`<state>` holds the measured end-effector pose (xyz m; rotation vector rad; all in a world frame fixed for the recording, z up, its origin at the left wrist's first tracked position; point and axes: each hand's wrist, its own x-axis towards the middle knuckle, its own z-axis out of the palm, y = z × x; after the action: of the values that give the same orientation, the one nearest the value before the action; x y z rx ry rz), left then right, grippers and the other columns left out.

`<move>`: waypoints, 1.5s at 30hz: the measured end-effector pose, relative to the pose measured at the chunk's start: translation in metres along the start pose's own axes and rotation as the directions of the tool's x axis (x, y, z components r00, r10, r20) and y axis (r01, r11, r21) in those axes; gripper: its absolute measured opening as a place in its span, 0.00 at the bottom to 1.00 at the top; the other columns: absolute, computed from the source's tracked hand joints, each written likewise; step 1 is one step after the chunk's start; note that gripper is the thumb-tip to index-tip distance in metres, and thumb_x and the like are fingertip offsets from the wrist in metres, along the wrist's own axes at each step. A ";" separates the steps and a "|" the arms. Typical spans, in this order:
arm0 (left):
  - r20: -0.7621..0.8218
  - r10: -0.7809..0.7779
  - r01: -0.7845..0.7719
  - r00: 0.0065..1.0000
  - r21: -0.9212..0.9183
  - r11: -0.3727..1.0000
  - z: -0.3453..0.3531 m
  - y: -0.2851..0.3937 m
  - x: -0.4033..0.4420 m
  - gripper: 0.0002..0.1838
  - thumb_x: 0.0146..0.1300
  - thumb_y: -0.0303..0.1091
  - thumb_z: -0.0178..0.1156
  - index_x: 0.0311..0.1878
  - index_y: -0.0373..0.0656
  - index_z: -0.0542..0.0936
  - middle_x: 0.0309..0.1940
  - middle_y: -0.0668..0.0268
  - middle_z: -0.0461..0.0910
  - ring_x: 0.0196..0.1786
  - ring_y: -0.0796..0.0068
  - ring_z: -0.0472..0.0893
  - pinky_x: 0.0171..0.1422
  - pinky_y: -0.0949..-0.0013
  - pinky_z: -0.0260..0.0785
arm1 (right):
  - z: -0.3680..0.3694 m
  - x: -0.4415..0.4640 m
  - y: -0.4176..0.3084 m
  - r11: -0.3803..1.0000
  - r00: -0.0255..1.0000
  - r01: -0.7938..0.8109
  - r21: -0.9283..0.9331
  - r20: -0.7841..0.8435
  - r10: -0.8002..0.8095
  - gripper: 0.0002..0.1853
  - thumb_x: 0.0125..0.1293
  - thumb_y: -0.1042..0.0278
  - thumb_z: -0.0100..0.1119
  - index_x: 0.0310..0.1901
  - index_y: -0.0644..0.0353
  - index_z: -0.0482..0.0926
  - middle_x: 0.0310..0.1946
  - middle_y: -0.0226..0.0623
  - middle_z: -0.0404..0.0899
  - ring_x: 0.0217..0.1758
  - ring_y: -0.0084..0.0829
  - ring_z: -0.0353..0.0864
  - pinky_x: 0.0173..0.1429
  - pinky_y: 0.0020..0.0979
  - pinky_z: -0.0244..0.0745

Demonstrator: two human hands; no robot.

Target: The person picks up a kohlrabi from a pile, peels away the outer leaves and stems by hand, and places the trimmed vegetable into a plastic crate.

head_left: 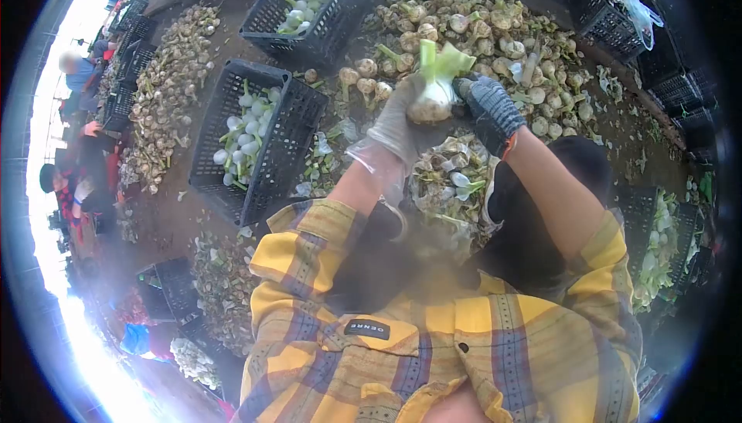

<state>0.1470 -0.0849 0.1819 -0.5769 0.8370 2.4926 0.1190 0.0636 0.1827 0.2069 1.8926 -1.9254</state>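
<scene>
In front of me is a large bulb that looks like fresh garlic [433, 102], its cut green stem up and its brownish root end towards me. My left hand [400, 118], in a pale glove with a clear plastic cuff, is closed around the bulb's left side. My right hand [492, 108], in a grey striped glove, has its fingers closed at the green outer leaf on the other side. Whether it also holds a tool is hidden. Below the hands, between my knees, lies a heap of peelings [456, 180].
A large pile of untrimmed bulbs [495, 25] lies ahead. Two black crates [290, 125] [340, 17] at the left hold peeled white bulbs. Another long pile [174, 83] lies farther left, near other people [89, 168]. More crates [610, 17] stand at the right.
</scene>
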 end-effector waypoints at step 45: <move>-0.263 0.458 -0.394 0.849 0.262 0.881 -0.036 0.036 0.008 0.23 0.57 0.56 0.55 0.41 0.45 0.76 0.33 0.68 0.77 0.29 0.72 0.77 0.31 0.72 0.71 | 0.005 -0.020 0.009 0.464 0.904 0.382 -0.799 0.220 -0.366 0.33 0.57 0.45 0.56 0.52 0.70 0.71 0.46 0.55 0.76 0.51 0.46 0.76 0.57 0.35 0.68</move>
<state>0.1305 -0.1319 0.1678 -0.8090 1.4658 2.6950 0.1415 0.0633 0.1825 -0.5784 2.7758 -0.9650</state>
